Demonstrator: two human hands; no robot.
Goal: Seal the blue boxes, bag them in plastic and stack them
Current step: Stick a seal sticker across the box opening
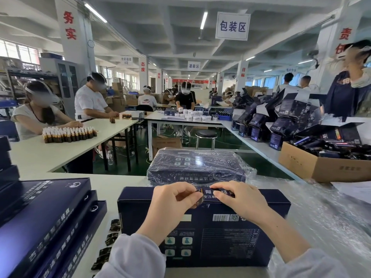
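A dark blue box (pixel 236 233) lies flat on the white table in front of me, its printed back facing up. Both hands are at its far edge. My left hand (pixel 172 199) pinches one end of a small dark seal sticker (pixel 208 194), and my right hand (pixel 239 199) pinches the other end against the box's edge. Just beyond stands a stack of blue boxes wrapped in clear plastic (pixel 197 167). Unwrapped blue boxes (pixel 46 223) lie piled at my left.
A strip of dark stickers (pixel 109 241) lies between the left pile and the box. Clear plastic sheet (pixel 325 217) covers the table on the right. A cardboard carton (pixel 325 163) and open dark cartons stand far right. Other people work at tables beyond.
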